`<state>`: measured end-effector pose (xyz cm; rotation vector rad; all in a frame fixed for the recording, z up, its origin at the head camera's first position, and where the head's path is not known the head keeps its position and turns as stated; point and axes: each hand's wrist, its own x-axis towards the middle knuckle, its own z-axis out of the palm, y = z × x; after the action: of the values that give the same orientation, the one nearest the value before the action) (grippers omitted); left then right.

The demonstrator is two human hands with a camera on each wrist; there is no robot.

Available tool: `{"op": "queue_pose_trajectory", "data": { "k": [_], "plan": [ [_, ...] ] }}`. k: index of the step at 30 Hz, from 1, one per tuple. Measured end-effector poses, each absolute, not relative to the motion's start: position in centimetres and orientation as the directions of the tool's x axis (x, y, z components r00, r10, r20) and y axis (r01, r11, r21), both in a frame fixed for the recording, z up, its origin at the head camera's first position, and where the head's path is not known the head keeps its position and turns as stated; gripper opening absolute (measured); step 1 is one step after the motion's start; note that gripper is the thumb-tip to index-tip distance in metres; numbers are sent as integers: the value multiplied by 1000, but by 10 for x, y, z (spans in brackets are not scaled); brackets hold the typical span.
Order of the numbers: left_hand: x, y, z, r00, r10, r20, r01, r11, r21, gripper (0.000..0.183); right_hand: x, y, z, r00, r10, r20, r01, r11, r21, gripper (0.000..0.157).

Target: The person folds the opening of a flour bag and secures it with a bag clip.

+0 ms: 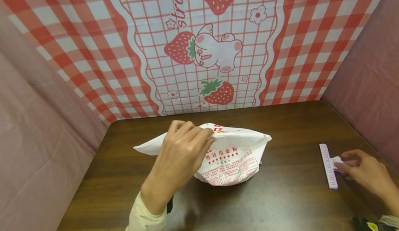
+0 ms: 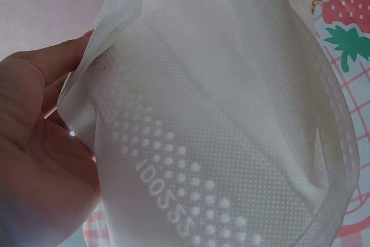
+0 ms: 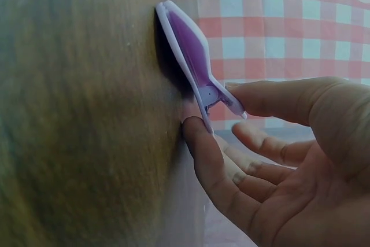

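Observation:
A white flour bag point(image 1: 229, 158) with red print stands mid-table, its top edge bunched in my left hand point(image 1: 184, 148). The left wrist view has the embossed bag point(image 2: 219, 143) filling most of the picture, with the left hand point(image 2: 52, 143) gripping its side edge. At the right of the table, my right hand point(image 1: 368, 170) pinches the handles of a lilac bag clip point(image 1: 328, 167). Seen from the right wrist, the thumb lies on one handle and a fingertip on the other; the clip point(image 3: 185, 44) is close against the tabletop.
The dark wooden table point(image 1: 280, 196) ends at a red-and-white checked cloth point(image 1: 315, 44) with strawberry pictures, hung behind it. Pink curtains point(image 1: 37, 127) close off the left and right sides. A dark object with a yellow patch shows at the lower right corner, by the right sleeve.

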<state>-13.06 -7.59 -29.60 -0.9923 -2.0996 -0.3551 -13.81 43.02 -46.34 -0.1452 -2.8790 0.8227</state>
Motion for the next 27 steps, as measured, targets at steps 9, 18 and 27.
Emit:
{"op": "queue_pose_trajectory", "data": {
  "k": [9,18,27],
  "plan": [
    [-130,-75,-297,-403,532,745,753,655,-61,8,-140,437,-458,-984,168,59,119,866,-486,72],
    [-131,-76,-296,-408,535,739,751,658,-62,8,-140,438,-459,-975,162,152,80,895,-439,50],
    [-131,-76,-296,-407,535,741,746,662,-68,8,-139,434,-458,-965,157,212,51,899,-434,42]
  ]
}}
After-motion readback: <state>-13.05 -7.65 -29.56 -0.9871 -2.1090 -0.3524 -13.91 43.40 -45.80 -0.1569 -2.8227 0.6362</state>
